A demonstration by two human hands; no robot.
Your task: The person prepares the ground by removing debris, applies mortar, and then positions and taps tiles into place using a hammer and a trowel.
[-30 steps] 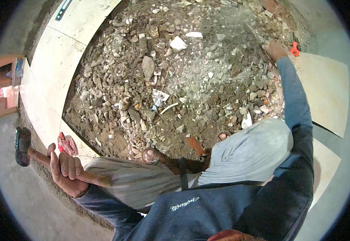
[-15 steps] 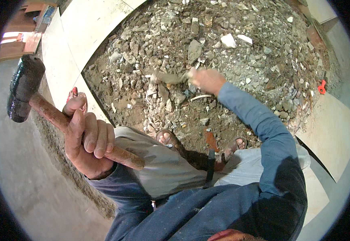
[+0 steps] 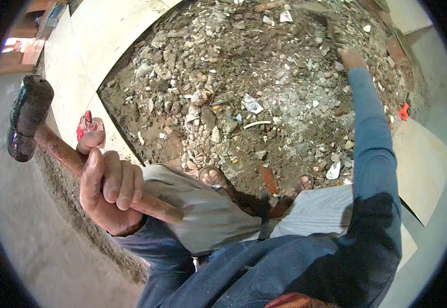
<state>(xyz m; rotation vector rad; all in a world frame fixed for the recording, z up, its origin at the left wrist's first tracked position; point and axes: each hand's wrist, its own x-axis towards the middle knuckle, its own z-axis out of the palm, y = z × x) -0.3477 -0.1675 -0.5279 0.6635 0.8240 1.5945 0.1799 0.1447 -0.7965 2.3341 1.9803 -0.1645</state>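
Note:
A rubber mallet with a shiny black head [image 3: 30,118] and a worn wooden handle is raised at the left. My left hand [image 3: 111,187] is wrapped round its handle, well below the head. My right hand [image 3: 353,58] is stretched far out over the rubble [image 3: 285,133] at the upper right. It is smeared by motion but looks closed, and a blurred brownish long shape beyond the fingers cannot be made out. Broken stone, soil and white shards make up the rubble under my right arm.
Large cream tiles [image 3: 108,38] border the rubble at the left, with another tile [image 3: 421,172] at the right. A red-handled tool [image 3: 403,111] lies by the right edge. Beside the left tiles is a red-and-white item [image 3: 87,124]. My sandalled feet [image 3: 298,187] stand on the dirt.
My right hand has swung from the middle of the rubble to the far right, the arm straightening. White shards now show in new spots. My left hand keeps the mallet, nearly still.

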